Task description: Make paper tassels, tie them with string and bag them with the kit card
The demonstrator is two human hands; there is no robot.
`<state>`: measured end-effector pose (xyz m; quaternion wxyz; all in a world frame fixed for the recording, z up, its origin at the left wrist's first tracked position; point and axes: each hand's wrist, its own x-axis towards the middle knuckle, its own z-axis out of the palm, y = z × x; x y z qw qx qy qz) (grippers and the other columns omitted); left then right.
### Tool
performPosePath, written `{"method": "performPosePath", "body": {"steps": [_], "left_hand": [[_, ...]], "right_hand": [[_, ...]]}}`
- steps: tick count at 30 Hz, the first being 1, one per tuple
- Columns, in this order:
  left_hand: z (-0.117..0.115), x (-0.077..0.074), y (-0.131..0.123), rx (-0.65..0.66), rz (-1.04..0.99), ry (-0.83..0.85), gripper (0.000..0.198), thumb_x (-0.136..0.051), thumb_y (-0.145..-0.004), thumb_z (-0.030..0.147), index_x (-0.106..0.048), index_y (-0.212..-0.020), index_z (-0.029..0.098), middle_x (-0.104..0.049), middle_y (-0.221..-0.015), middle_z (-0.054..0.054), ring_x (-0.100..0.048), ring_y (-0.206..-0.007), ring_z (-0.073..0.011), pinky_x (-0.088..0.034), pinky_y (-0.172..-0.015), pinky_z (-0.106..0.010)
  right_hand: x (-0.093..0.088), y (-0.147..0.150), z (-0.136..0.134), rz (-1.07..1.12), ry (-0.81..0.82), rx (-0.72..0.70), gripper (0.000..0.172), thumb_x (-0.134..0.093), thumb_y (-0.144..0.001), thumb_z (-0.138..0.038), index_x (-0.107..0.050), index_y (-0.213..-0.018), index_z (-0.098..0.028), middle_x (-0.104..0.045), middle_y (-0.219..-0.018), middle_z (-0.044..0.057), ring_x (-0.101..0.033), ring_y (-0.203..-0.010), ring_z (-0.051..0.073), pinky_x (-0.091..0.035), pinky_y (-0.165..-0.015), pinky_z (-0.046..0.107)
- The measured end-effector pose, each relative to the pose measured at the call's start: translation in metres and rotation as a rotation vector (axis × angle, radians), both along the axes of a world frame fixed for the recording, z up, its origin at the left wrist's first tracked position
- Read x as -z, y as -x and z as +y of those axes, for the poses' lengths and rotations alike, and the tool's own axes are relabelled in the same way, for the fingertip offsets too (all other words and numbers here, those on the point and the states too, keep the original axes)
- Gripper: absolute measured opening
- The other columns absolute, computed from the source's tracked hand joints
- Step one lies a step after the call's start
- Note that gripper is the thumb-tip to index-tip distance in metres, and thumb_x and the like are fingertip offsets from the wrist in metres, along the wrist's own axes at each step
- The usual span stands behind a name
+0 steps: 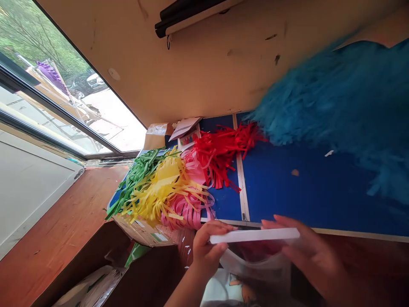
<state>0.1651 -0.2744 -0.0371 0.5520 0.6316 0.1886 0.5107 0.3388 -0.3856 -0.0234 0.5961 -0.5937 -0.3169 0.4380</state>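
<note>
Nearest, at five o'clock, one smooth, narrow white strip (255, 236) spans the two hands, its ends partly covered by fingers. The left hand (207, 249), at six o'clock, pinches one end between thumb and fingers. The right hand (316, 258), between four and five, is blurred, with thumb and fingers about the other end; I cannot tell whether it grips. Below the strip, a pale printed garment (223, 288) is cut off by the bottom edge.

At seven o'clock the bottom edge also cuts off a cardboard box (159, 270), its inside too dark to make out fully.

Beyond, on a blue table (281, 183), lie four tousled bundles of thin, flat streamers, perhaps paper: pink (191, 209) at seven, partly hidden beneath yellow (166, 177) at eight, green (140, 175) at nine, and red (220, 149) at the centre. At two o'clock one feathery blue mass (345, 98) runs out past the right edge.

Farther off, at ten, the window (105, 115) shows two cars (96, 79), partly blocked by clutter.
</note>
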Motion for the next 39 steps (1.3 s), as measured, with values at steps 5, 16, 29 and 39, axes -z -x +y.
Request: {"method": "performPosePath", "body": {"steps": [5, 16, 29, 39], "left_hand": [[-0.011, -0.013, -0.010, -0.177, 0.090, -0.020, 0.012, -0.070, -0.076, 0.028, -0.069, -0.087, 0.024, -0.070, -0.078, -0.002, -0.068, -0.074, -0.0166, -0.055, -0.068, -0.026], [-0.013, -0.026, -0.023, -0.360, 0.466, 0.070, 0.010, -0.068, -0.074, 0.028, -0.065, -0.080, 0.020, -0.070, -0.077, -0.004, -0.066, -0.071, -0.0185, -0.052, -0.063, -0.026], [0.015, 0.002, 0.009, 0.151, 0.346, 0.444, 0.044, -0.072, -0.068, 0.046, -0.060, -0.101, 0.020, -0.061, -0.094, -0.004, -0.058, -0.080, -0.0172, -0.045, -0.072, -0.026], [0.008, 0.010, -0.003, -0.158, 0.238, 0.466, 0.040, -0.072, -0.064, 0.047, -0.058, -0.090, 0.020, -0.056, -0.081, 0.000, -0.051, -0.073, -0.0156, -0.042, -0.068, -0.026]], "right_hand": [[0.014, -0.010, 0.007, 0.128, -0.056, -0.013, 0.036, -0.058, -0.082, -0.038, -0.051, -0.116, -0.028, -0.062, -0.116, 0.009, -0.058, -0.108, 0.024, -0.053, -0.083, 0.034], [0.025, -0.040, 0.024, -0.627, -0.131, -0.016, 0.016, -0.057, -0.082, -0.037, -0.060, -0.089, -0.023, -0.049, -0.128, 0.009, -0.056, -0.102, 0.023, -0.052, -0.079, 0.034], [0.016, -0.028, 0.037, -0.378, -0.002, 0.008, 0.027, -0.060, -0.077, -0.045, -0.055, -0.065, -0.022, -0.056, -0.069, 0.000, -0.052, -0.064, 0.014, -0.045, -0.059, 0.023], [0.033, -0.030, 0.045, -0.180, -0.047, -0.052, 0.024, -0.065, -0.076, -0.041, -0.057, -0.067, -0.021, -0.063, -0.106, 0.003, -0.060, -0.080, 0.017, -0.048, -0.065, 0.025]]}}
